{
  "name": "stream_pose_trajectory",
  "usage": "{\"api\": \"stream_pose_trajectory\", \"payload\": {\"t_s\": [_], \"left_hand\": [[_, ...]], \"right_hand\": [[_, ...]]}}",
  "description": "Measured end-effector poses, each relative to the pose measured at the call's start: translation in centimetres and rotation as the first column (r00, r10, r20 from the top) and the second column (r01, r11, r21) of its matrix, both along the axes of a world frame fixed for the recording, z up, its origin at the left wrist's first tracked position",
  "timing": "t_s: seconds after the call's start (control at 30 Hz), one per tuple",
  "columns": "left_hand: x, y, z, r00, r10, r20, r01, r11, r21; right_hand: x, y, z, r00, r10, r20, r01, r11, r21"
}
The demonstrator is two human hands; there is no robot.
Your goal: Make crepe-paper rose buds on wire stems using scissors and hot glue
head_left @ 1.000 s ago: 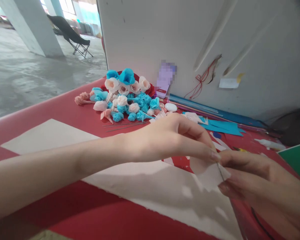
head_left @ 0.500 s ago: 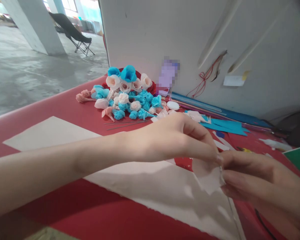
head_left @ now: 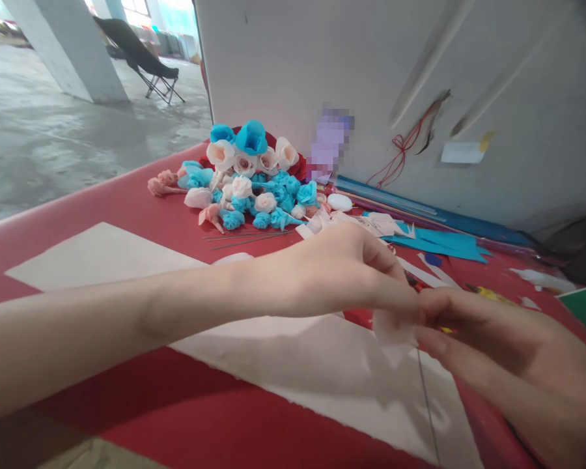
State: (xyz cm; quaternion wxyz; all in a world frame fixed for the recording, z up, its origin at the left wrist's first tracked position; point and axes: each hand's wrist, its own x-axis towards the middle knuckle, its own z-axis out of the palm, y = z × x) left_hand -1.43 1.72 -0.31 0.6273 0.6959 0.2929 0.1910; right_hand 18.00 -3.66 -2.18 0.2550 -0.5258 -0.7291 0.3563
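A small piece of pale crepe paper (head_left: 393, 339) hangs from the fingertips of my left hand (head_left: 342, 270), which is closed on its upper edge. Opposite it, my right hand (head_left: 508, 352) pinches the paper's right edge, fingertips touching or nearly touching those of the left. From this pinch a thin wire (head_left: 428, 404) runs down toward the bottom of the view. Under both hands lies a large pale paper sheet (head_left: 293, 371) on the red tabletop (head_left: 215, 417). The exact grip between the fingertips is partly hidden and slightly blurred.
Blue, white and pink paper flowers (head_left: 254, 189) are heaped at the back, with loose thin wires (head_left: 247, 240) before them. Blue paper strips (head_left: 449, 242) and pale scraps lie behind my hands. A white panel (head_left: 303, 58) stands behind the table; a folding chair (head_left: 137, 55) is farther off.
Both hands have shifted slightly left with the paper piece, and the right fingers have turned. The wire's lower end has swung left. The flowers stay as they were.
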Motion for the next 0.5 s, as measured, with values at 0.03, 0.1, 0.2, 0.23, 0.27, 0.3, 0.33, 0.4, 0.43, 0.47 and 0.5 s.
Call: {"api": "stream_pose_trajectory", "payload": {"t_s": [0.03, 0.1, 0.2, 0.23, 0.27, 0.3, 0.33, 0.4, 0.43, 0.47, 0.5], "left_hand": [[0.1, 0.0, -0.1, 1.000, 0.012, 0.002, -0.012, 1.000, -0.003], [0.2, 0.0, -0.3, 0.999, 0.035, -0.004, -0.035, 0.999, -0.002], [0.3, 0.1, -0.5, 0.999, 0.039, 0.015, -0.039, 0.999, 0.029], [0.3, 0.1, -0.6, 0.999, 0.039, 0.021, -0.040, 0.998, 0.043], [0.3, 0.1, -0.6, 0.999, 0.045, 0.017, -0.046, 0.997, 0.061], [0.3, 0.1, -0.7, 0.998, 0.056, -0.003, -0.056, 0.995, 0.084], [0.3, 0.1, -0.7, 0.997, 0.069, -0.037, -0.065, 0.992, 0.112], [0.3, 0.1, -0.6, 0.990, 0.094, -0.102, -0.072, 0.977, 0.202], [0.2, 0.0, -0.6, 0.986, 0.105, -0.128, -0.069, 0.963, 0.260], [0.2, 0.0, -0.6, 0.982, 0.116, -0.148, -0.064, 0.945, 0.320], [0.2, 0.0, -0.6, 0.979, 0.129, -0.158, -0.062, 0.924, 0.376]], "right_hand": [[0.1, 0.0, -0.1, 1.000, 0.001, 0.015, -0.001, 1.000, -0.010], [0.1, 0.0, -0.3, 1.000, 0.001, 0.027, 0.000, 0.999, -0.033], [-0.2, 0.3, -0.5, 0.999, 0.015, 0.051, -0.014, 1.000, -0.019], [-0.4, 0.4, -0.5, 0.998, 0.026, 0.061, -0.026, 1.000, -0.001], [-0.6, 0.4, -0.5, 0.997, 0.020, 0.072, -0.022, 1.000, 0.022], [-0.7, 0.5, -0.5, 0.997, 0.000, 0.081, -0.004, 0.999, 0.042], [-0.8, 0.5, -0.5, 0.996, -0.022, 0.086, 0.017, 0.998, 0.058], [-1.0, 0.5, -0.5, 0.995, -0.040, 0.087, 0.035, 0.997, 0.068], [-1.0, 0.5, -0.5, 0.995, -0.051, 0.087, 0.044, 0.996, 0.074], [-1.0, 0.5, -0.5, 0.995, -0.052, 0.090, 0.046, 0.996, 0.076], [-1.0, 0.5, -0.6, 0.995, -0.042, 0.088, 0.035, 0.996, 0.078]]}}
